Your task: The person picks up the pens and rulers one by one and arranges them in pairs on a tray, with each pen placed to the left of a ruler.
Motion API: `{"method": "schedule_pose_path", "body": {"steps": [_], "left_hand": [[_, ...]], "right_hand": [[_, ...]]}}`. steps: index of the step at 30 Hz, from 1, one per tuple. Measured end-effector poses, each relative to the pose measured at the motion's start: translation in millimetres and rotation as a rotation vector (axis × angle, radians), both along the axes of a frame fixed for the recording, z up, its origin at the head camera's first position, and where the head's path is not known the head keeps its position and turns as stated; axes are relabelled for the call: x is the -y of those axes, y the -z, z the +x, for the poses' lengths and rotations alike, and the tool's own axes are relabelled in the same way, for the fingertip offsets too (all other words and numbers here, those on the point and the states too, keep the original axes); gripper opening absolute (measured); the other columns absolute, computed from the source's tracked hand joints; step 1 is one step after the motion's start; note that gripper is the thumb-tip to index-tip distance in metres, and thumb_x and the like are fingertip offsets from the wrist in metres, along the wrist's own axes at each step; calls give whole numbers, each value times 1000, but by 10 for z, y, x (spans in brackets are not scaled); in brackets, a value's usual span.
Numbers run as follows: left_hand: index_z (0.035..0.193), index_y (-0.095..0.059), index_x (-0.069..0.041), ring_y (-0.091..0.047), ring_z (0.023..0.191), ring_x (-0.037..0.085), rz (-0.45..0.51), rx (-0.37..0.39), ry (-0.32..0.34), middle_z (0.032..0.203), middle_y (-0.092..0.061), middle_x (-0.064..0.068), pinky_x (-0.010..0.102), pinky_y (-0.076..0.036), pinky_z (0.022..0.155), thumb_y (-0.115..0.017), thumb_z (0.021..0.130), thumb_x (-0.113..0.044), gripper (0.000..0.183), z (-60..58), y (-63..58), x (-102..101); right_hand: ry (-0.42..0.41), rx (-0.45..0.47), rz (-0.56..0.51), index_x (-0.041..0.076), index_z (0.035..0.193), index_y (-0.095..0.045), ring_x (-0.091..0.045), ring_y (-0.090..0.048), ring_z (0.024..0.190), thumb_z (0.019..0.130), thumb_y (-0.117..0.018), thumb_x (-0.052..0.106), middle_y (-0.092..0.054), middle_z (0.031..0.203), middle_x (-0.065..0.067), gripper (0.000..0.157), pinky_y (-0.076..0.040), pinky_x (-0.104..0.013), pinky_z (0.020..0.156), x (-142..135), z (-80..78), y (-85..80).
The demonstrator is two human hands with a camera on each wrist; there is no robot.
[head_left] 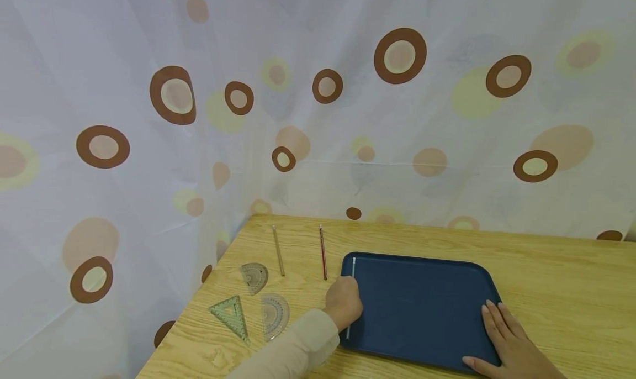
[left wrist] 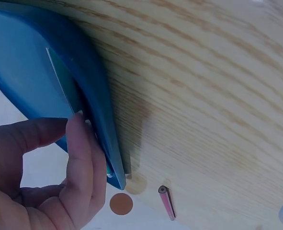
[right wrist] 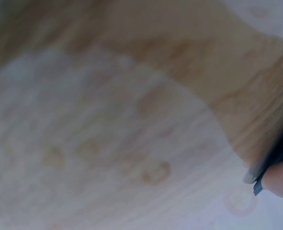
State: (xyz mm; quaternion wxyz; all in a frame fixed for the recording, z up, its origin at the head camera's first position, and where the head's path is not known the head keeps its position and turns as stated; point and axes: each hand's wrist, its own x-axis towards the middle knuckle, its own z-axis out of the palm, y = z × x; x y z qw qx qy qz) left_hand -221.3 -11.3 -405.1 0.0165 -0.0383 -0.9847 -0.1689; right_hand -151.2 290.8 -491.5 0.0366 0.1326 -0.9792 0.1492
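A dark blue tray (head_left: 422, 307) lies on the wooden table. Along its left inner edge runs a slim greenish pencil (head_left: 353, 268) with a pale end. My left hand (head_left: 344, 303) reaches over that edge and pinches the pencil mid-length, hiding part of it. In the left wrist view, thumb and fingers (left wrist: 81, 158) meet at the pencil (left wrist: 60, 76), close inside the tray wall (left wrist: 96, 72). My right hand (head_left: 512, 340) rests with fingers extended on the tray's right rim; a fingertip (right wrist: 281, 179) shows at the dark rim in the right wrist view.
Left of the tray lie a red pencil (head_left: 323, 253), a tan pencil (head_left: 279, 251), two clear protractors (head_left: 254, 278) and a green set square (head_left: 232, 315). A patterned curtain (head_left: 318, 125) hangs behind the table (head_left: 561, 290) and on its left side.
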Motion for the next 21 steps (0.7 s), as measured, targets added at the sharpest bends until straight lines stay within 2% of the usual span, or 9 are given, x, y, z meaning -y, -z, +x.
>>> {"method": "schedule_pose_path", "body": {"steps": [3,7,11,16,18,21], "left_hand": [[63,-58,-3,-49,48,12,13,-8,14,57,-54,3,24,-41,41,-67,76,-3,16,-5,0,38],[55,-46,-7,-40,45,11,96,-14,55,51,-41,0,22,-33,39,-64,76,-2,27,-6,2,110],[55,-44,-7,-35,44,11,180,-32,106,50,-37,-2,22,-28,39,-61,75,-2,27,-9,-2,185],[76,-57,-1,-37,47,8,259,-58,175,55,-45,-2,19,-32,43,-63,79,-5,8,-26,32,274],[87,-60,0,-41,50,6,282,-78,199,61,-51,-1,18,-36,46,-65,80,-7,11,-31,47,305],[93,-62,1,-45,53,6,316,-117,231,67,-56,2,19,-38,48,-68,80,-9,17,-34,69,344]], "right_hand": [[1,2,2,-8,144,0,-1,40,124,85,-58,49,7,151,-28,101,30,-9,84,-1,0,-1],[3,4,4,-9,144,0,-1,40,124,86,-57,50,7,151,-28,101,30,-9,84,-1,0,2],[1,4,5,-9,144,-1,-1,40,124,85,-58,50,7,151,-28,100,30,-9,84,0,7,7],[0,0,6,-9,144,-1,-2,40,125,85,-58,49,7,151,-27,100,30,-9,84,0,10,6],[0,-2,6,-9,144,-1,-3,40,125,85,-58,49,8,152,-26,101,30,-9,84,1,9,3],[-2,-6,7,-8,145,0,-3,40,125,85,-58,49,8,152,-26,101,30,-9,84,3,8,0]]}}
